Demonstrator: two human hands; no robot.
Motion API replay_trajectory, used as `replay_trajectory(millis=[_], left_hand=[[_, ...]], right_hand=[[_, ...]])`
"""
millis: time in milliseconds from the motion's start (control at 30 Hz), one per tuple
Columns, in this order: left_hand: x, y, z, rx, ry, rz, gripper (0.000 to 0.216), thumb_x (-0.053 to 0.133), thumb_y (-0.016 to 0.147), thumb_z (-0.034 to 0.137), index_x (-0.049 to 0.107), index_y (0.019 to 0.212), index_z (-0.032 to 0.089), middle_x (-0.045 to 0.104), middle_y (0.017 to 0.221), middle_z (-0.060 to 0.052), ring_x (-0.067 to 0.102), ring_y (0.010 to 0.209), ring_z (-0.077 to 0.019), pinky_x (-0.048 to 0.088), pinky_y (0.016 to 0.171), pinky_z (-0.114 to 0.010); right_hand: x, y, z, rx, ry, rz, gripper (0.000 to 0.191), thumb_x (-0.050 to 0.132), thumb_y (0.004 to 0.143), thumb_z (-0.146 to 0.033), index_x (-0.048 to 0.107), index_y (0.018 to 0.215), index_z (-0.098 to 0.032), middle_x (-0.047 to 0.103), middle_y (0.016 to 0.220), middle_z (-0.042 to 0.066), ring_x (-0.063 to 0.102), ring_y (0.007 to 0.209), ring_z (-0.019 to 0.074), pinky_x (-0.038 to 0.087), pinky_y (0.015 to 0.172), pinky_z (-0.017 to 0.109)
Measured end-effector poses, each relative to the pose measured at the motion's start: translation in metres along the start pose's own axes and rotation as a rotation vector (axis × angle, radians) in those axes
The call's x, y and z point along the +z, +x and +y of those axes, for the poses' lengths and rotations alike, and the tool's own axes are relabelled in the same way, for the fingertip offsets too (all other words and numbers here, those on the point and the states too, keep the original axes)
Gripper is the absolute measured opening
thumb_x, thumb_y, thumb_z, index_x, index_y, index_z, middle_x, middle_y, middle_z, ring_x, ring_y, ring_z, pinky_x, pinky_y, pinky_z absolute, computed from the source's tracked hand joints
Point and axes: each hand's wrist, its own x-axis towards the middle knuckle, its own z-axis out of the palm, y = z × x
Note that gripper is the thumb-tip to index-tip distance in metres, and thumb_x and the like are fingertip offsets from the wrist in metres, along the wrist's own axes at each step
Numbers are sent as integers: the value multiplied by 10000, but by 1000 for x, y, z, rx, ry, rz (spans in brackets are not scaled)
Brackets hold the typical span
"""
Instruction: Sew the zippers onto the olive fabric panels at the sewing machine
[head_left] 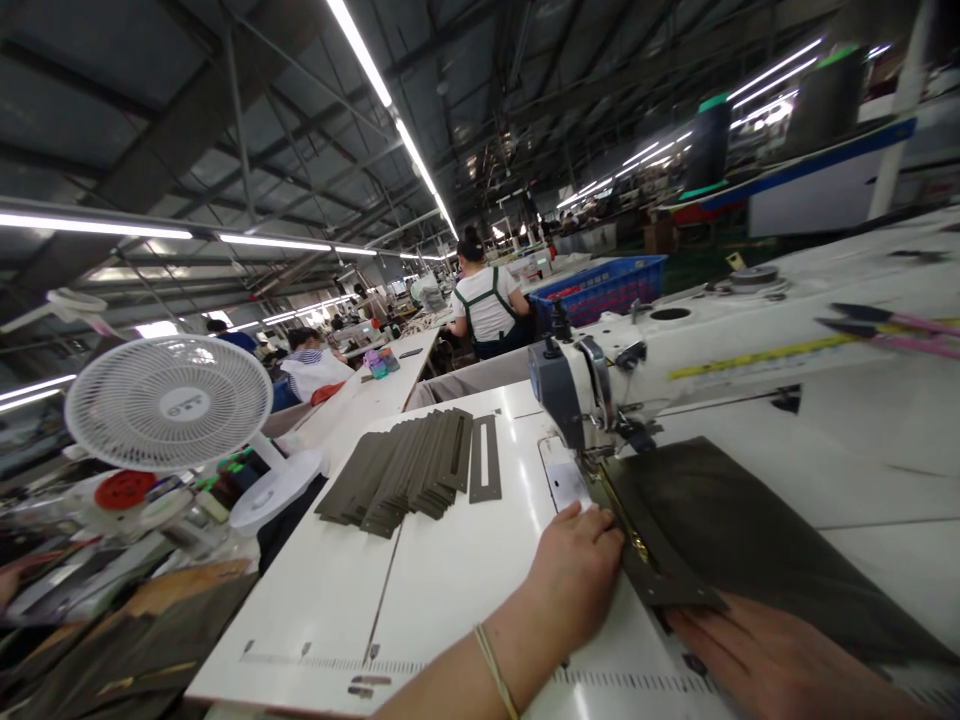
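My left hand [576, 572] rests on the white sewing table [450, 570], fingers curled against the edge of a dark olive fabric piece [720, 530] near the needle. My right hand [780, 665] lies flat on the same fabric at the lower right, fingers stretched out and pressing it down. The fabric runs under the presser foot of the sewing machine [600, 385]. To the left lies a fanned stack of slotted olive pieces [405, 470], with a single slotted piece [486, 458] beside it.
A white desk fan [169, 402] stands at the table's left edge above cluttered items. A co-worker in a white shirt [487, 300] sits ahead beside a blue basket [600, 288]. Scissors with pink handles [892, 322] lie on the machine's right.
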Motion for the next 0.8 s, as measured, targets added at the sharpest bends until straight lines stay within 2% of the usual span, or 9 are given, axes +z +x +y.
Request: replay_trajectory(millis=[167,333,467,633,800], left_hand=[[-1,6,-3,-5,13,-12,238,615,875,133,636,1112,109,664,1233,-131,641,1129,-234,449,1095,-417],[-3,17,-12,-4,24,-26,199,591,892,136,647,1083,120,679,1199,-120,650,1099,-243,469,1072,-418],[2,23,-21,-2,-1,42,193,575,904,128,645,1084,132,693,1154,-102,663,1036,-235,513,1015,-389],[9,27,-28,-1,-43,136,181,592,867,78,648,1028,139,699,1026,-90,657,939,-235,568,883,-359],[13,33,-40,-23,-65,115,225,585,791,41,643,983,145,660,972,-100,635,895,-252,577,809,-377]], right_hand=[[3,1,4,9,9,-30,432,371,736,65,674,938,-168,730,836,51,677,832,175,550,830,284],[29,-4,4,128,46,80,416,340,780,42,669,932,-163,713,817,79,659,831,208,550,800,330],[45,-3,11,145,74,98,419,333,768,51,661,913,-167,690,779,64,637,785,190,535,769,314],[39,13,26,145,104,99,384,323,803,48,634,837,-174,674,743,36,610,705,162,510,700,267],[36,25,41,118,125,-27,388,309,812,48,620,781,-184,673,730,39,592,639,165,490,610,273]])
